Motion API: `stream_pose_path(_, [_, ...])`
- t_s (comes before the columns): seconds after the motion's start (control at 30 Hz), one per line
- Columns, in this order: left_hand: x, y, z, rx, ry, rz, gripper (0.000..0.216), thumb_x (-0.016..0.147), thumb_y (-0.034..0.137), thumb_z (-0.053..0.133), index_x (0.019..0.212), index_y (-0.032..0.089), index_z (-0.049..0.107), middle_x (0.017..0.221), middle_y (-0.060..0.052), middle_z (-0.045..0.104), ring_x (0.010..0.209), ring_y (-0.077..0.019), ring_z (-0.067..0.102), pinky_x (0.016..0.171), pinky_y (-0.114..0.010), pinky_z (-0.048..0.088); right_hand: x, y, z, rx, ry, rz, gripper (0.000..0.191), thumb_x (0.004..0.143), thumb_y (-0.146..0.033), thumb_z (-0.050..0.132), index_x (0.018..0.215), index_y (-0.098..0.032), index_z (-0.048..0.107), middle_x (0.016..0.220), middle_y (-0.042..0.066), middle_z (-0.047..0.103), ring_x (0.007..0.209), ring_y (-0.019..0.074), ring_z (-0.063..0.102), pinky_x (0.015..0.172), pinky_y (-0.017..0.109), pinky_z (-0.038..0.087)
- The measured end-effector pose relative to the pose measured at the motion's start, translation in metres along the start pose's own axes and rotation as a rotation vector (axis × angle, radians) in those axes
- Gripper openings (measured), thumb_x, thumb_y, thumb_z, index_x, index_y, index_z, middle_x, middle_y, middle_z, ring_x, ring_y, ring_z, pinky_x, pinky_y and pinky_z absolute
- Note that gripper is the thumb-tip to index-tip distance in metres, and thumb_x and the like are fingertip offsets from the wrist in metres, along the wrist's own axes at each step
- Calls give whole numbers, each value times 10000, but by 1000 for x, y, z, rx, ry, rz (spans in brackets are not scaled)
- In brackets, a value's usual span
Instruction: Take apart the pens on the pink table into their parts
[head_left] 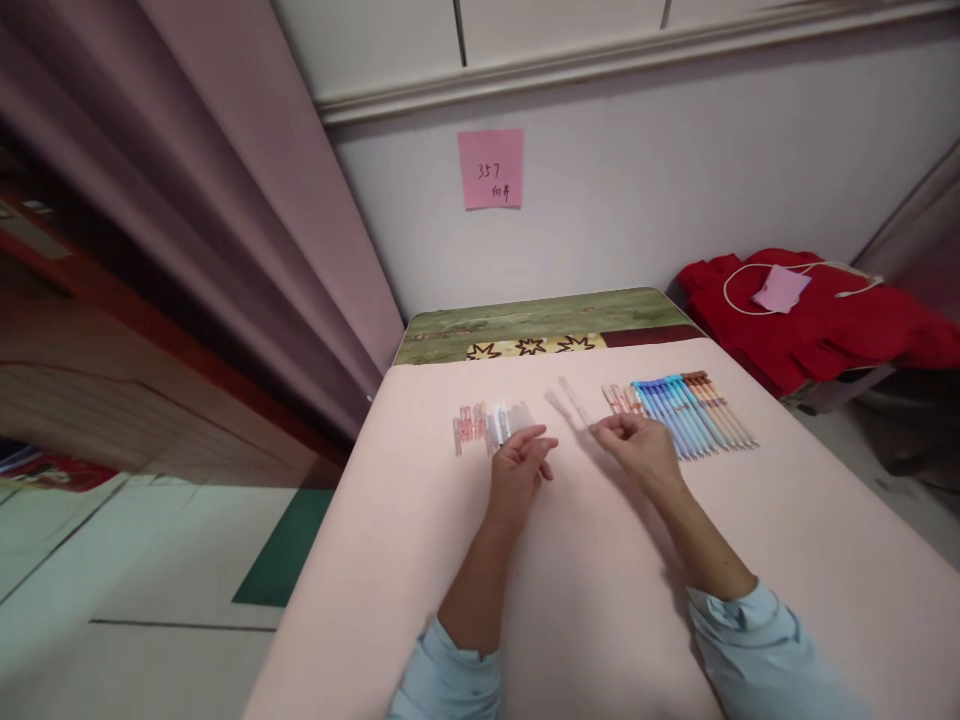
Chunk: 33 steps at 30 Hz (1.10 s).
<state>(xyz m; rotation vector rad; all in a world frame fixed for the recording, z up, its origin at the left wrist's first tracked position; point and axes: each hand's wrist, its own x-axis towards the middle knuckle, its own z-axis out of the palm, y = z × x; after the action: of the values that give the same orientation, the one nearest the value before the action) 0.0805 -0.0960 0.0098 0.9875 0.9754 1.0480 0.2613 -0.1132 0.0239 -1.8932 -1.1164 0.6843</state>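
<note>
My right hand [632,440] is closed in a pinch on a slim pale translucent stick [574,402], smeared by motion; it looks like a pen or part of one. To its right, pens [694,418] lie side by side in a row, shading from pink through blue to brown-orange. My left hand [520,468] hovers with its fingers apart and nothing visible in them. Just beyond it are small clear and pinkish pen parts [471,424] laid close together, with whitish pieces [498,420] partly hidden by the fingers.
The table carries a pale pink cover [405,520], with a green patterned strip [435,338] at its far edge. Behind it, a pink note [491,170] sticks to the wall. Red cloth [810,340] with a white cable [739,300] lies at the right; a curtain [300,230] hangs left.
</note>
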Motion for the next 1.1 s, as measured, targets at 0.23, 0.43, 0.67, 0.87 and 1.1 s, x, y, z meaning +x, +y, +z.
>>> stream_pose_path(0.23, [2, 11, -7, -319, 14, -93, 377, 700, 353, 788, 974, 121, 671, 896, -86, 731, 401, -2, 408, 364, -171, 213, -33, -10, 41, 594, -594, 58, 383, 750, -511, 687, 630, -161, 588, 483, -52, 460, 452, 67, 336, 461, 222, 229])
stream_pose_path(0.43, [2, 10, -9, -313, 1, -90, 347, 694, 361, 793, 926, 139, 660, 866, -50, 732, 385, -3, 390, 375, -178, 283, -37, -11, 42, 738, -751, 253, 500, 836, -624, 565, 718, -143, 632, 549, -19, 498, 416, 58, 321, 389, 204, 185])
stream_pose_path(0.67, [0, 21, -13, -342, -91, -117, 405, 691, 318, 802, 1030, 130, 688, 1053, -134, 728, 435, -15, 415, 378, -183, 294, -39, -13, 42, 1060, -948, 658, 386, 879, -489, 603, 707, -155, 516, 519, -96, 310, 390, 12, 144, 353, 110, 143])
stream_pose_path(0.87, [-4, 21, -15, -429, -153, -97, 311, 721, 242, 784, 996, 130, 690, 961, -99, 730, 567, -53, 519, 561, -195, 466, -37, -14, 34, 1151, -1050, 624, 377, 906, -519, 555, 838, -150, 593, 494, -105, 300, 349, 12, 143, 331, 111, 138])
stream_pose_path(1.1, [-2, 16, -15, -282, -121, -38, 235, 736, 305, 757, 869, 145, 649, 826, -54, 721, 405, -20, 421, 384, -173, 293, -42, -13, 38, 986, -927, 416, 362, 767, -492, 729, 776, -142, 635, 527, -46, 505, 409, 34, 370, 397, 148, 264])
